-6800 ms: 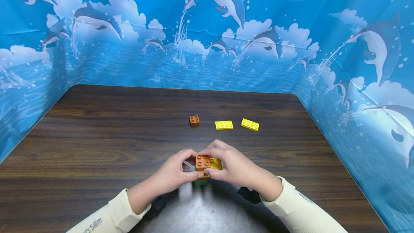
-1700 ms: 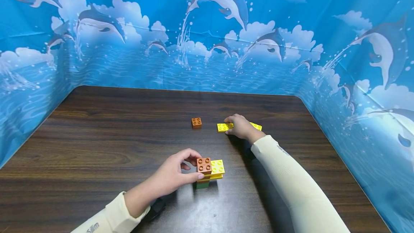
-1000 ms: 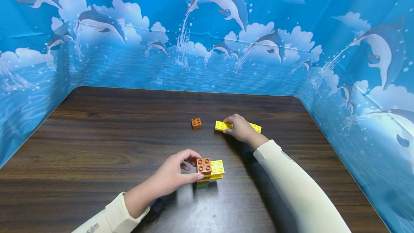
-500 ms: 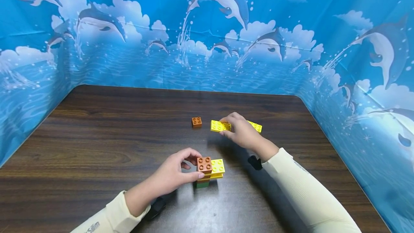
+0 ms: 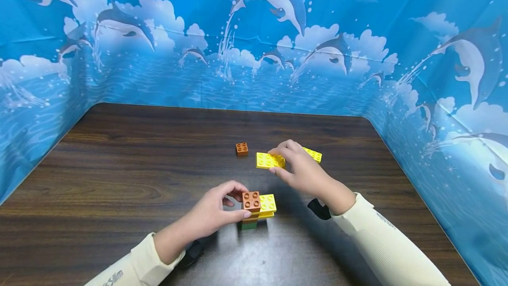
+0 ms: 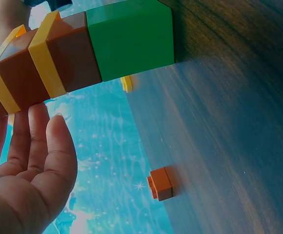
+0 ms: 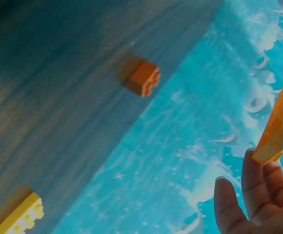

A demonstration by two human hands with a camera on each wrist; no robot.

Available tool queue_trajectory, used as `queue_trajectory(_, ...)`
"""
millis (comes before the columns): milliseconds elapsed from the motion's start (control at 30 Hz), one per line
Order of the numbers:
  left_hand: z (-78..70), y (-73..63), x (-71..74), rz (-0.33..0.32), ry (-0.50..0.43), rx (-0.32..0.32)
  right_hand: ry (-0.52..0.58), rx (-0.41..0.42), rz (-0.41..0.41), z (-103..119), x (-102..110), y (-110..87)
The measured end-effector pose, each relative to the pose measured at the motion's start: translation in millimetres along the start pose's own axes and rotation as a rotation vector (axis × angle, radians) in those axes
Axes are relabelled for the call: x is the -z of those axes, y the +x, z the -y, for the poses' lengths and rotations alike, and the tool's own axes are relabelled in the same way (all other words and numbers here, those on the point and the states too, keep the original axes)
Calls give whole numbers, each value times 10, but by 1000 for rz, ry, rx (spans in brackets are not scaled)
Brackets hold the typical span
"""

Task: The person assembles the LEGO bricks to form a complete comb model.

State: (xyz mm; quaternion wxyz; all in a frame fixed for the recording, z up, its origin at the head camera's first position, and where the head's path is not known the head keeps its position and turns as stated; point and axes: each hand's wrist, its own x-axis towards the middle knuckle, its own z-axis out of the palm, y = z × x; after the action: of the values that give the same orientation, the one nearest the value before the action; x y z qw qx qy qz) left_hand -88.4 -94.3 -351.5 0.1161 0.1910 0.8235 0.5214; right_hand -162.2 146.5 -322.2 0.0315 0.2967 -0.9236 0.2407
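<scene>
My left hand (image 5: 210,211) holds an upright stack of toy building bricks (image 5: 252,202) near its top, thumb on the near side and fingers behind. In the left wrist view the stack has a green brick (image 6: 131,41) at its base on the table, with brown bricks and thin yellow ones alternating above. The yellow layers jut out to the right in the head view. Behind the stack and to its right, my right hand (image 5: 303,169) pinches a flat yellow brick (image 5: 264,160) by its right end, raised off the table.
A loose brown brick (image 5: 241,149) sits on the dark wooden table (image 5: 139,158), beyond the stack. Another flat yellow brick (image 5: 313,154) lies behind my right hand, partly hidden by it. A blue dolphin-print curtain (image 5: 166,65) borders the table at the back and sides.
My right hand went from the stack to the flat yellow brick, took hold of it, lifted it and brought it slightly left and nearer. The left hand has stayed at the stack.
</scene>
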Motion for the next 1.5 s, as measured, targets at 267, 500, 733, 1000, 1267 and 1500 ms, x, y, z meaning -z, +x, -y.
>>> queue_trajectory(267,-7,13,2,-7,10,-3,-67,93,-28,154,89,-181)
queue_trajectory(500,-18,14,6,-9,14,-2,-76,192,-53,243,128,-307)
queue_trajectory(733,-6,10,8,-7,10,-4,-38,239,-18,305,98,-384)
queue_trajectory(1000,-10,-7,9,-7,7,-29,-22,261,25,354,24,-419)
queue_trajectory(1267,-32,-20,21,-2,21,-19,-20,250,48,377,-11,-421)
queue_trajectory(1500,-26,-29,18,-2,13,-25,-18,250,71,398,-6,-417)
